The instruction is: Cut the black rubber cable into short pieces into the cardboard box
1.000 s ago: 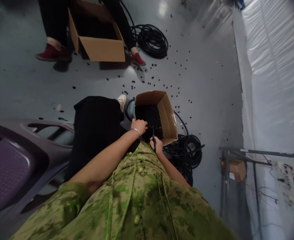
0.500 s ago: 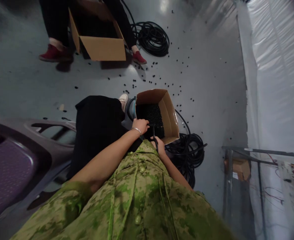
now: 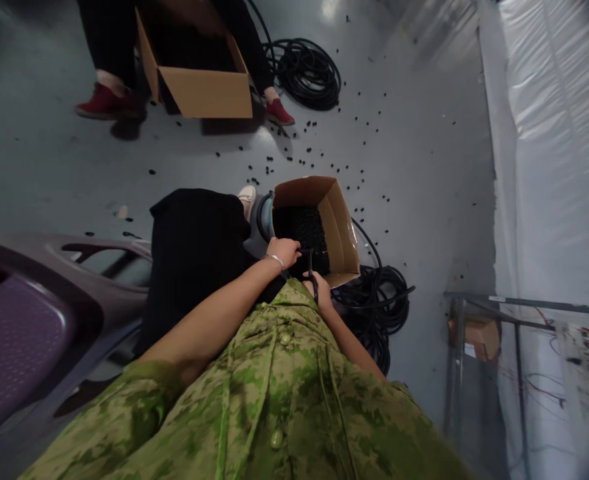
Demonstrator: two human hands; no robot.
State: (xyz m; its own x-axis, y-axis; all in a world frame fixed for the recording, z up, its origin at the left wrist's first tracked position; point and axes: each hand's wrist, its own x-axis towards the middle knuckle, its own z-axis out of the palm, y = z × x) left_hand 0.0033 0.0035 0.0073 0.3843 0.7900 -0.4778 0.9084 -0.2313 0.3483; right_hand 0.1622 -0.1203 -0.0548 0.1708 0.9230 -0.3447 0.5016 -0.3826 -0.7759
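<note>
My left hand [image 3: 285,251], with a bracelet at its wrist, pinches the end of a black hose [image 3: 305,251] over the near side of an open cardboard box [image 3: 343,233]. Closed round the black handles of scissors [image 3: 315,287], my right hand [image 3: 321,291] is just right of it, near my shirt. The scissors' blades point away from me and reach the hose beside my left fingers. Many small black pieces [image 3: 311,230] lie inside the box. A black hose coil [image 3: 391,293] rests on the floor right of the box.
Across the floor, another person's legs and red shoes [image 3: 279,112] straddle a second cardboard box [image 3: 209,93]. Another hose coil [image 3: 307,73] is beside them. Small black pieces dot the floor. A purple chair [image 3: 19,347] stands at left, a metal frame [image 3: 458,373] at right.
The view has shifted slightly. Both hands remain in nearly the same place over the box, and the scissors have turned a little.
</note>
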